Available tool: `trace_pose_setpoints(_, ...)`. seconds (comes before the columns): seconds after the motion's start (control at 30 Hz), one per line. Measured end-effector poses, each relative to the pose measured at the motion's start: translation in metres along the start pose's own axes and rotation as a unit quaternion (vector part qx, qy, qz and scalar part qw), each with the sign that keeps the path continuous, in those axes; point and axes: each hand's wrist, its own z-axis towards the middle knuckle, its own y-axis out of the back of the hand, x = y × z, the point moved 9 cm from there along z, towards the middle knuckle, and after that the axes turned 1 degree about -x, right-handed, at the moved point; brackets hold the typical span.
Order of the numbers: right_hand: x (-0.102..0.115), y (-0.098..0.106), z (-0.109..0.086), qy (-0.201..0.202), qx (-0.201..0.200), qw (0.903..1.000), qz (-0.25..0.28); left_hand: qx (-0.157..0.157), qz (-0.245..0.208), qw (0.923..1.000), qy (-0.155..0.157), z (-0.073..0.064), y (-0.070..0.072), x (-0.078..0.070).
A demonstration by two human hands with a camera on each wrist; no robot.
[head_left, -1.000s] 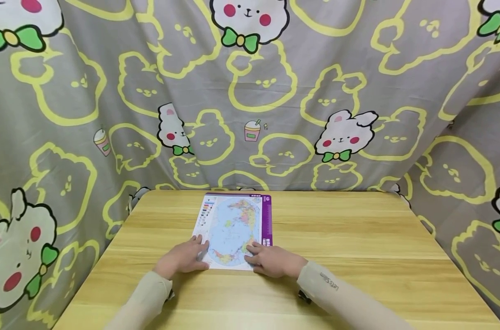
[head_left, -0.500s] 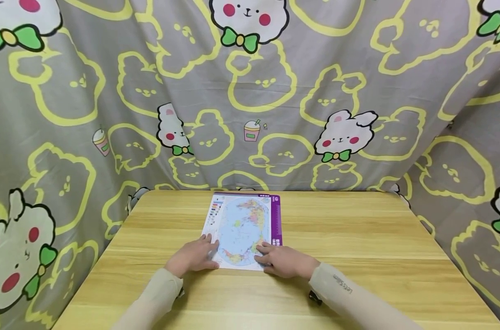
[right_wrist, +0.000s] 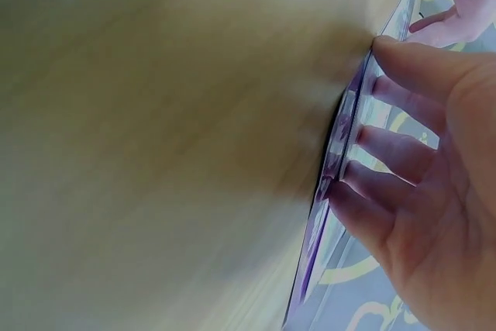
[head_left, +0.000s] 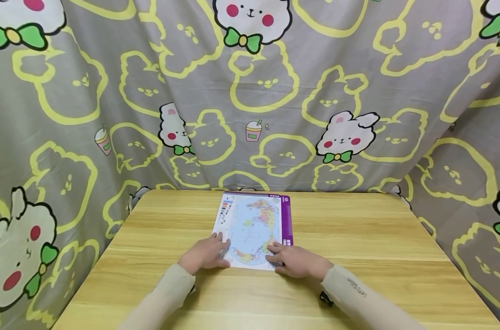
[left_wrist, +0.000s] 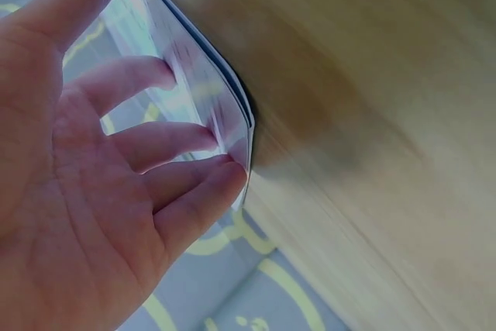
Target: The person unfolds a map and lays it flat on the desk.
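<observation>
A world map [head_left: 250,229] with a purple strip along its right side lies sideways on the wooden table, its thin layered edge showing in the left wrist view. My left hand [head_left: 206,253] rests on the map's near left corner, fingertips pressing its surface [left_wrist: 209,98] and thumb at its near edge. On the near right part, my right hand [head_left: 297,261] touches the map with spread, slightly bent fingers [right_wrist: 395,153]. Neither hand curls around it. Part of the near corners is hidden under the fingers.
The wooden table [head_left: 357,229] extends around the map on all sides. A grey curtain [head_left: 275,105] with yellow outlined animals and white rabbits hangs behind the table and at both sides.
The map has slid to the right across the table, with both hands moving along on it. The fingers keep about the same pose, and the map stays near the same depth.
</observation>
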Motion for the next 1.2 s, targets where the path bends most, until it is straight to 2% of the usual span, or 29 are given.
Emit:
trace_pose_setpoints(0.2, -0.006, 0.002, -0.009, -0.004, -0.007, 0.9998, 0.015, 0.001, 0.022, 0.9998, -0.002, 0.005, 0.000, -0.009)
trace_pose_setpoints(0.47, -0.015, 0.004, -0.019, -0.006, -0.012, 0.9996, 0.026, 0.004, 0.029, 0.9995, -0.005, 0.009, 0.004, -0.023)
trace_pose_setpoints(0.73, -0.023, 0.007, -0.030, 0.009, -0.027, 0.9991, 0.032, 0.008, 0.041, 0.9991, -0.011, 0.016, 0.005, -0.034)
trace_pose_setpoints(1.0, -0.031, 0.008, -0.039, -0.015, -0.021, 0.9983, 0.053, 0.013, 0.049, 0.9986, -0.015, 0.023, 0.000, -0.042)
trace_pose_setpoints(1.2, -0.036, 0.010, -0.043, -0.015, -0.032, 0.9980, 0.053, 0.000, 0.057, 0.9980, -0.026, 0.027, 0.001, -0.049)
